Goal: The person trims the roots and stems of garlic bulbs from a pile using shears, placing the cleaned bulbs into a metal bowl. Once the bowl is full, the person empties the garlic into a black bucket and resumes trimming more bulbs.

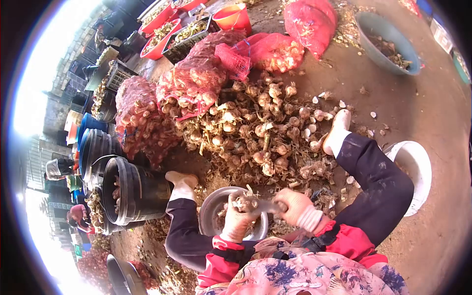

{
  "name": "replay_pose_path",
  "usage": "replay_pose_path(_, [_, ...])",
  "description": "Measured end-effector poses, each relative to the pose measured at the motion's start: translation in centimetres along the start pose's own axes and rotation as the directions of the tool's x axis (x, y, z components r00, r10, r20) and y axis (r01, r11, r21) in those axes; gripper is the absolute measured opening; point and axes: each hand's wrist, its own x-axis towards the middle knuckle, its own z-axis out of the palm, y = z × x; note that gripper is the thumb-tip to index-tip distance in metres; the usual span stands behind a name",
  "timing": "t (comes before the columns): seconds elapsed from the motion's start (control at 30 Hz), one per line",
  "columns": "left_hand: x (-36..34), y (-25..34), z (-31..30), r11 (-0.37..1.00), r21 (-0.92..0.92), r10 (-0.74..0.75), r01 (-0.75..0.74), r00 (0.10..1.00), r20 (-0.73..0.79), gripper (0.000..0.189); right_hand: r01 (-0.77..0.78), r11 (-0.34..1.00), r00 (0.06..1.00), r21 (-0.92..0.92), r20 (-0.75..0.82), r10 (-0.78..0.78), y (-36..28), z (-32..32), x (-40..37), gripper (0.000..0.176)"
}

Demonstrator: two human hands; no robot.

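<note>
My left hand (235, 220), in a pale glove, is closed around a garlic bulb (244, 202) with its dry stem and roots showing. A knife (268, 206), its blade blurred, is gripped in my right hand (293, 206) and reaches across to the bulb. Both hands are over a metal basin (207, 210) between my legs, which has garlic scraps inside. In front of my feet spreads a big heap of unpeeled garlic bulbs (265, 129).
Red mesh sacks (194, 81) of garlic stand behind the heap. Black buckets (142, 189) are at my left, a white bucket (418, 177) at my right. A grey-blue tub (371, 24) sits farther off. Another person (81, 216) is at the far left.
</note>
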Motion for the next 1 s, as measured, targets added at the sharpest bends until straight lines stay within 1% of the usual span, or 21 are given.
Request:
replay_pose_path(0.03, [-0.6, 0.6, 0.3, 1.0, 0.001, 0.001, -0.001, 1.0, 0.004, 0.076, 0.023, 0.998, 0.999, -0.062, 0.044, -0.02, -0.2, 0.5, -0.4, 0.024])
replay_pose_path(0.07, [-1.4, 1.5, 0.8, 0.949, -0.288, -0.125, 0.13, 0.991, 0.035, 0.075, 0.047, 0.991, 0.995, -0.124, 0.089, -0.036, -0.6, 1.0, -0.7, 0.024])
replay_pose_path(0.1, [-1.9, 2.0, 1.1, 0.799, -0.546, -0.236, 0.251, 0.967, 0.099, 0.074, 0.012, 0.99, 0.993, -0.14, 0.119, 0.005, -1.1, 1.3, -0.7, 0.023])
replay_pose_path(0.13, [-1.8, 0.8, 0.9, 0.8, -0.545, -0.235, 0.251, 0.967, 0.099, 0.074, 0.012, 0.99, 0.993, -0.14, 0.117, 0.005, -1.2, 1.5, -0.6, 0.023])
replay_pose_path(0.17, [-1.6, 0.1, 0.9, 0.99, -0.136, -0.04, 0.049, 0.997, 0.063, 0.072, 0.013, 0.984, 0.987, -0.177, 0.158, 0.015, -1.2, 1.7, -0.3, 0.022])
replay_pose_path(0.23, [-2.2, 0.3, 1.9, 0.968, 0.171, 0.18, -0.183, 0.983, 0.032, 0.067, 0.003, 0.963, 0.967, -0.271, 0.247, 0.067, -1.7, 1.7, 0.1, 0.02])
replay_pose_path(0.27, [-2.3, 0.0, 1.7, 0.968, 0.172, 0.18, -0.183, 0.983, 0.034, 0.067, 0.001, 0.963, 0.967, -0.269, 0.245, 0.067, -1.4, 2.2, -0.1, 0.02])
replay_pose_path(0.37, [-2.5, -0.3, 2.0, 0.932, 0.287, 0.24, -0.222, 0.971, -0.026, 0.063, 0.107, 0.97, 0.987, -0.216, 0.145, -0.076, 0.4, 3.8, -0.1, 0.017])
replay_pose_path(0.47, [-2.8, -0.3, 2.6, 0.966, 0.168, 0.21, -0.198, 0.976, -0.057, 0.062, 0.175, 0.962, 0.982, -0.211, 0.113, -0.154, 2.1, 5.1, 0.3, 0.015])
replay_pose_path(0.57, [-2.9, 1.2, 3.3, 0.956, 0.253, 0.178, -0.151, 0.98, -0.089, 0.062, 0.159, 0.978, 0.987, -0.137, 0.026, -0.157, 2.7, 5.2, 0.6, 0.02])
replay_pose_path(0.6, [-3.5, 2.6, 4.1, 0.998, 0.034, 0.057, -0.055, 0.995, -0.078, 0.063, 0.035, 0.998, 0.999, -0.052, 0.04, -0.033, 2.6, 4.5, 0.5, 0.022])
replay_pose_path(0.63, [-3.6, 1.3, 3.4, 0.972, 0.162, 0.185, -0.168, 0.978, -0.097, 0.064, -0.093, 0.995, 0.994, 0.031, 0.062, 0.091, 2.3, 3.4, 0.4, 0.023])
replay_pose_path(0.67, [-3.8, 0.0, 2.5, 0.918, 0.292, 0.307, -0.269, 0.947, -0.093, 0.064, -0.383, 0.922, 0.906, -0.063, 0.169, 0.388, 9.7, 6.0, 0.7, 0.023])
replay_pose_path(0.7, [-4.9, 2.9, 3.7, 0.949, -0.043, 0.312, -0.313, 0.949, -0.035, 0.065, -0.527, 0.85, 0.839, 0.003, 0.163, 0.52, 12.1, 5.6, 0.5, 0.02])
replay_pose_path(0.73, [-5.1, 4.1, 3.0, 0.931, -0.025, 0.365, -0.365, 0.931, 0.003, 0.069, -0.655, 0.752, 0.753, 0.072, 0.154, 0.64, 12.9, 4.4, 0.5, 0.017])
replay_pose_path(0.8, [-4.2, 4.0, 1.3, 0.94, -0.207, 0.272, -0.271, 0.962, -0.028, 0.069, -0.501, 0.811, 0.823, 0.301, -0.122, 0.554, 11.9, 6.4, 2.2, 0.011])
replay_pose_path(0.83, [-3.8, 4.2, 1.1, 0.897, -0.387, 0.197, -0.216, 0.976, -0.09, 0.054, -0.416, 0.802, 0.851, 0.428, -0.128, 0.509, 8.2, 4.9, 2.5, 0.011])
replay_pose_path(0.87, [-3.5, 4.5, 1.0, 0.819, -0.552, 0.102, -0.154, 0.987, -0.124, 0.04, -0.351, 0.896, 0.923, 0.274, -0.061, 0.38, 8.4, 5.4, 3.0, 0.016])
replay_pose_path(0.93, [-2.7, 5.0, 0.9, 0.834, -0.524, 0.106, -0.175, 0.981, -0.161, 0.033, -0.163, 0.892, 0.959, 0.422, -0.146, 0.244, 5.1, 5.8, 1.8, 0.02])
replay_pose_path(0.97, [-2.5, 5.7, 1.0, 0.779, -0.622, 0.021, -0.084, 0.994, -0.107, 0.033, -0.089, 0.934, 0.977, 0.346, -0.152, 0.15, 3.6, 5.6, 1.4, 0.022])
replay_pose_path(1.0, [-2.9, 6.0, 0.9, 0.605, -0.796, -0.023, 0.018, 1.0, 0.005, 0.031, -0.006, 0.964, 0.987, 0.266, -0.152, 0.048, 2.5, 5.5, 1.4, 0.023])
